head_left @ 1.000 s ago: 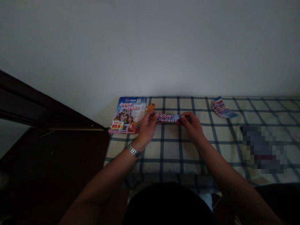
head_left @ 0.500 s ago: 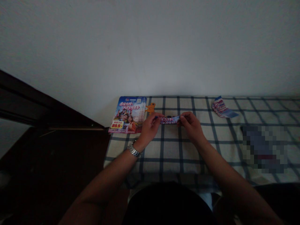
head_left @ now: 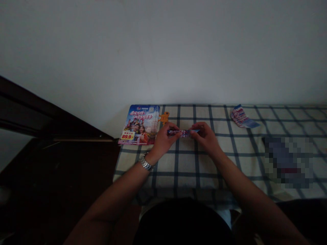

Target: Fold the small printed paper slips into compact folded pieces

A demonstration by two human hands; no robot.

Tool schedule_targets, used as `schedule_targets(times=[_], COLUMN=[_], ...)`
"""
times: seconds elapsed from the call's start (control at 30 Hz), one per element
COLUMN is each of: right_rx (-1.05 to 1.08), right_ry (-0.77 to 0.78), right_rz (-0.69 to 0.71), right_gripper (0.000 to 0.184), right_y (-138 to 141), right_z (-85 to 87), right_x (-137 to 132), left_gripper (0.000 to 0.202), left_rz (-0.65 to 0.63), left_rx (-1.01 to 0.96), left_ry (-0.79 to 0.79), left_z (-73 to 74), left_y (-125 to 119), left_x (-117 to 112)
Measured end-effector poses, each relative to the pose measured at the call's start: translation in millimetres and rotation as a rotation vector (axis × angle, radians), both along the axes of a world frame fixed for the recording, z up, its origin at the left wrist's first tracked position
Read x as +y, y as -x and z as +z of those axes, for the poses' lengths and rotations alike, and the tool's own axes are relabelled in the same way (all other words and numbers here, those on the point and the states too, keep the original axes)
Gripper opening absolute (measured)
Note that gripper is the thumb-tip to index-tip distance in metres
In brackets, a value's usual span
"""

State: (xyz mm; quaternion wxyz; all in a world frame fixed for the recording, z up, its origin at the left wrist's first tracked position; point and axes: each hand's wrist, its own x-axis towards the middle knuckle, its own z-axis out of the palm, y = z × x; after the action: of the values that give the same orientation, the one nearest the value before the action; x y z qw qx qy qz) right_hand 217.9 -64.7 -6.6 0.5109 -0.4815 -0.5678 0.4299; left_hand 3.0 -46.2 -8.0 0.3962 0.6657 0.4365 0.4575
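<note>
A printed leaflet [head_left: 184, 133], folded to a narrow strip, spans the gap between my hands above the checked cloth. My left hand [head_left: 165, 136], with a metal watch on its wrist, pinches the left end between thumb and fingers. At the other end, my right hand [head_left: 204, 136] grips the strip, its thumb pressed on the front and a bluish corner sticking up beside it. Beyond my left hand lies a stack of flat leaflets [head_left: 139, 124] with the same kind of print. A pile of folded leaflets [head_left: 242, 117] sits farther right.
A blue-and-white checked cloth [head_left: 189, 166] covers the surface, which meets a pale wall [head_left: 163, 54]. An orange bear-shaped piece [head_left: 164, 117] lies beside the stack. On the right is a pixelated dark object [head_left: 287, 163]. Dark furniture [head_left: 51, 115] stands at left.
My right hand has shifted slightly left, closer to my left hand. The leaflet strip now shows narrower between them, and my right thumb has moved inward along its face.
</note>
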Motion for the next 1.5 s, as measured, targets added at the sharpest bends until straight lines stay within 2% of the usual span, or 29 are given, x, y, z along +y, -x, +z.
schedule_targets(times=[0.13,0.3,0.63,0.7,0.83,0.93,1.07,1.33,1.5], right_rx=[-0.136,-0.251,-0.319,-0.326,-0.460,-0.565,-0.604,-0.589,-0.589], right_ry=[0.019,0.024,-0.010,-0.092,-0.389,-0.478,-0.545,-0.517,-0.450], right_rz=[0.045,0.012,0.000,0.021,0.097,0.127,0.152,0.189,0.165], right_gripper=[0.034,0.029,0.025,0.027,0.036,0.029,0.023,0.015,0.012], right_y=[0.5,-2.5,-2.0,-2.6,-5.3,-6.8,-7.4,-6.6,-6.9], right_z=[-0.6,-3.4,-3.9,-3.2,-0.9,-0.9,-1.7,-1.0,-1.8], right_x=[-1.6,-1.0,-1.9,-2.0,-1.0,0.4,1.6,-0.4,-2.3], left_gripper=[0.017,0.020,0.021,0.020,0.021,0.020,0.019,0.026,0.031], left_rz=[-0.029,-0.056,-0.050,-0.050,-0.030,-0.038,-0.036,-0.048,-0.126], left_rx=[0.010,0.028,0.039,0.000,-0.047,-0.015,0.036,0.069,0.030], left_ry=[0.013,0.025,0.047,0.067,0.071,0.062,0.045,-0.011,-0.003], left_z=[0.2,-2.1,-2.8,-3.3,-4.2,-3.3,0.0,0.4,0.0], left_y=[-1.2,-1.2,-0.8,-0.3,1.5,2.7,2.5,1.6,0.3], left_x=[-1.3,0.4,-1.0,-0.1,2.5,2.9,1.2,0.4,-2.1])
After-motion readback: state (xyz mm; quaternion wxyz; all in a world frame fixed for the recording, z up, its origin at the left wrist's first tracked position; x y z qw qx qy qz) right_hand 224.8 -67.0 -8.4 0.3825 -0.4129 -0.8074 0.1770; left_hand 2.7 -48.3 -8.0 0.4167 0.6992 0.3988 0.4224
